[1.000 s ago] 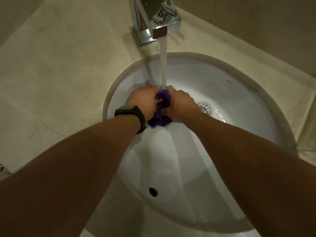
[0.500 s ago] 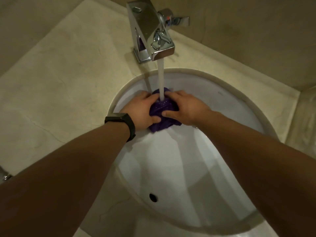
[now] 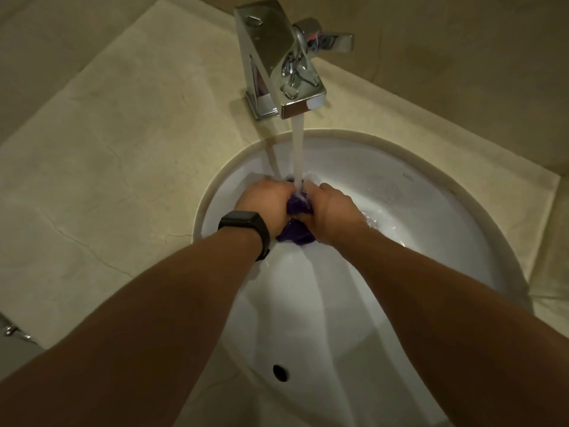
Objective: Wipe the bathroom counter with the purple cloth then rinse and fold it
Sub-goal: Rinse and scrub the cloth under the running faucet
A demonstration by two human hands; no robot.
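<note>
The purple cloth [image 3: 296, 234] is bunched into a wet wad between both my hands, over the back of the white sink [image 3: 409, 229]. My left hand [image 3: 264, 204], with a black watch on its wrist, squeezes the cloth from the left. My right hand [image 3: 331, 212] presses it from the right. Water runs from the chrome faucet [image 3: 278, 63] straight down onto the top of the cloth between my knuckles. Most of the cloth is hidden inside my fists; a fold hangs below them.
The beige stone counter [image 3: 117, 167] spreads to the left and behind the basin. Walls close in at the back and right. An overflow hole [image 3: 279, 372] sits in the near basin wall. A metal item [image 3: 12, 329] pokes in at the left edge.
My hands have closed tighter on the cloth, so less purple shows than half a second ago. Water keeps running onto it.
</note>
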